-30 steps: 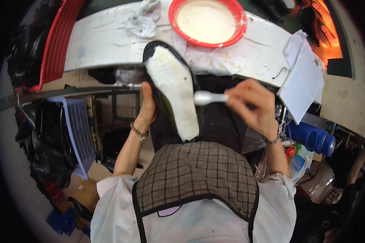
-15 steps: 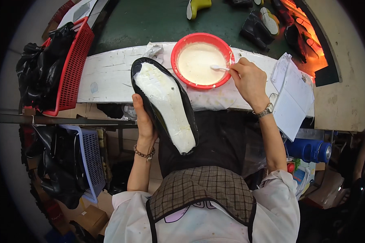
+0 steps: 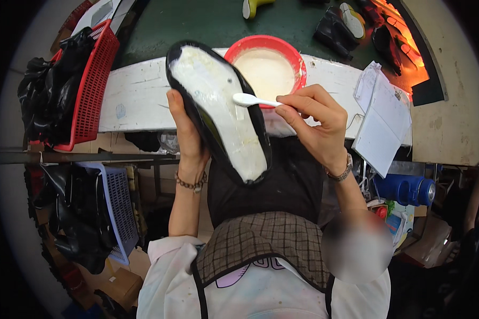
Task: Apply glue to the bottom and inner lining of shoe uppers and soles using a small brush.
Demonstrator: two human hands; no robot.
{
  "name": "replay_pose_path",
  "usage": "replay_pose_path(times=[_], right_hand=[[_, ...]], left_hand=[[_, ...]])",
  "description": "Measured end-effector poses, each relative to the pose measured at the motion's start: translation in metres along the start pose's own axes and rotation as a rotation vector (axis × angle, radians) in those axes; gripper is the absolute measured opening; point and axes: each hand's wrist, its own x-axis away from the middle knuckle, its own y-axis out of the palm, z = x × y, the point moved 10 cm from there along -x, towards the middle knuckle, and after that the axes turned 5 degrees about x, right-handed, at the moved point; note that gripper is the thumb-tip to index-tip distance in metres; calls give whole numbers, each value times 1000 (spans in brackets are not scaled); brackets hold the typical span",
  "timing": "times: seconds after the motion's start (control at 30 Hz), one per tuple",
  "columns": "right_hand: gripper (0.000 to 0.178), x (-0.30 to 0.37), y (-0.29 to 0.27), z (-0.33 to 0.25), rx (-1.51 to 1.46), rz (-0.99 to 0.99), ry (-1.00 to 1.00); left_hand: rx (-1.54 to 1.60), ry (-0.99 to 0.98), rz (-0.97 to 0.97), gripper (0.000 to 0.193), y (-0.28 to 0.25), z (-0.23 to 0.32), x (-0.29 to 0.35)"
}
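Left hand firmly grips a long black white-soled shoe near the red plastic bowl; right hand's fingertips pinch a slim white tool over it; outlined lettering partly shows on the pale shirt

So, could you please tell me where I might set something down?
The white bench is bare between the red crate and the held footwear; so is the green surface behind that stretch. A smaller patch lies between the red basin and the papers, close to the right hand. The far right, among the boots, is crowded.
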Motion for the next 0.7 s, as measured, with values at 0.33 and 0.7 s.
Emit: replay_pose_path(times=[0.33,0.7], right_hand=[[19,20,1,-30,-74,-278,-189],[16,-4,-13,-17,76,-3,-197]], left_hand=[[-103,155,-4,80,4,41,-26],[-71,30,-120,85,26,19,-16]])
